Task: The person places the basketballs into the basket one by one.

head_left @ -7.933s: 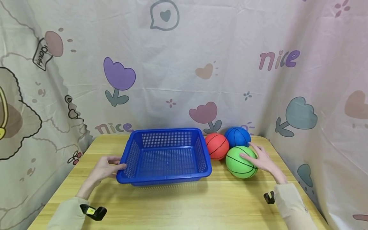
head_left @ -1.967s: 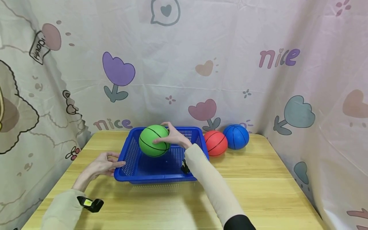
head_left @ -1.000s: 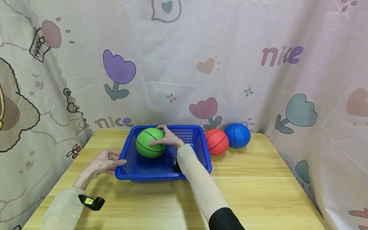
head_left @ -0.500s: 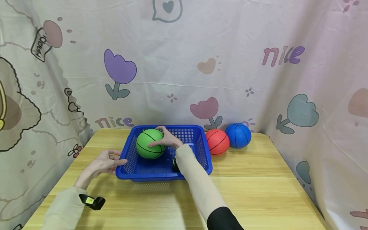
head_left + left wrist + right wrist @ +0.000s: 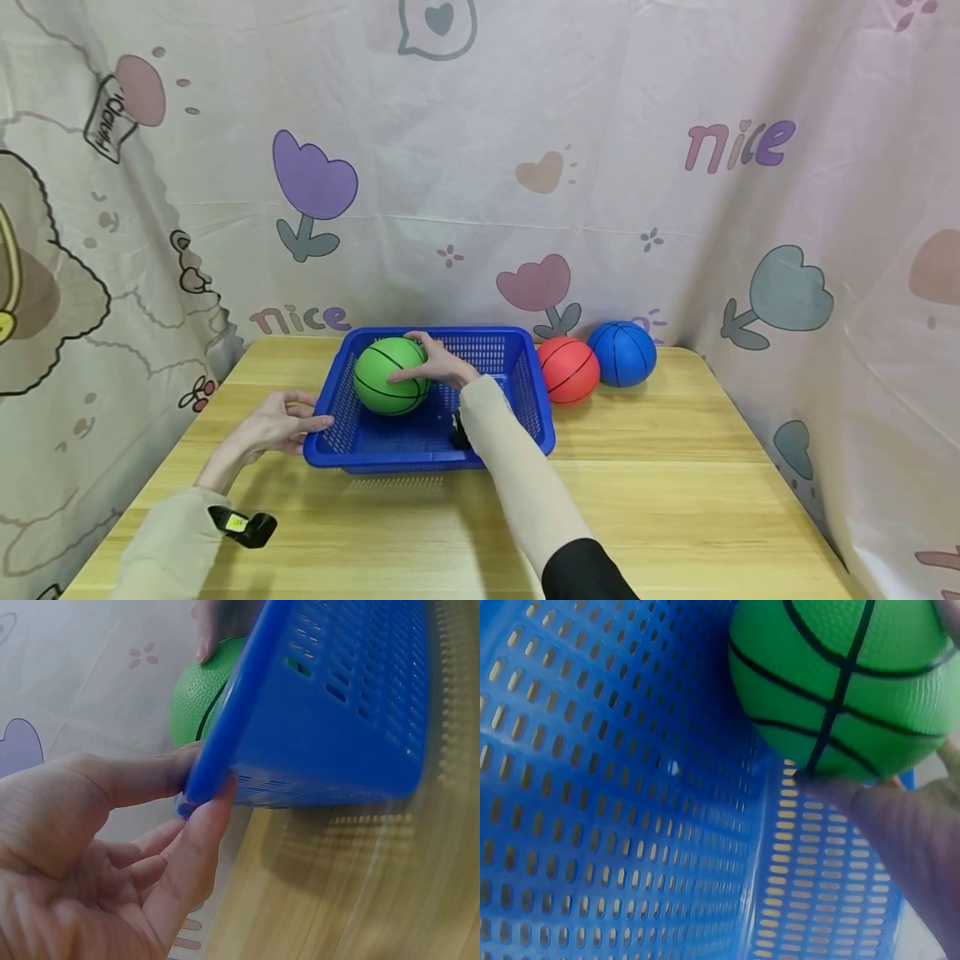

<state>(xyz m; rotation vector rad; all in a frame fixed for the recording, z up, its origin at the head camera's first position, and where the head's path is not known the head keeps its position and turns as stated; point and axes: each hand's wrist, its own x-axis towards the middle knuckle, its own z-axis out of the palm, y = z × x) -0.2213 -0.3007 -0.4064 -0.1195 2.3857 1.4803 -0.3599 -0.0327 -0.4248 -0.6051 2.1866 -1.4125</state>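
Observation:
A green ball (image 5: 381, 379) with black basketball lines sits inside the blue plastic basket (image 5: 431, 458), toward its left side. My right hand (image 5: 442, 367) grips this ball from the right, thumb in front and fingers behind; the right wrist view shows the thumb against the green ball (image 5: 840, 690). At the basket's left end, my left hand (image 5: 273, 423) pinches the rim between thumb and fingers, as the left wrist view shows close up on the basket rim (image 5: 232, 712). Part of the ball is covered by my right hand.
A red ball (image 5: 567, 371) stands against the basket's right side. Touching it on the right is a blue ball (image 5: 622, 354). Everything rests on a wooden table (image 5: 660, 492). A printed curtain (image 5: 450, 167) hangs behind and along both sides.
Over the last seconds the green ball went from the table's right side into the basket, held by my right hand, and came down slightly. Since half a second ago almost nothing differs. My left hand stayed on the rim.

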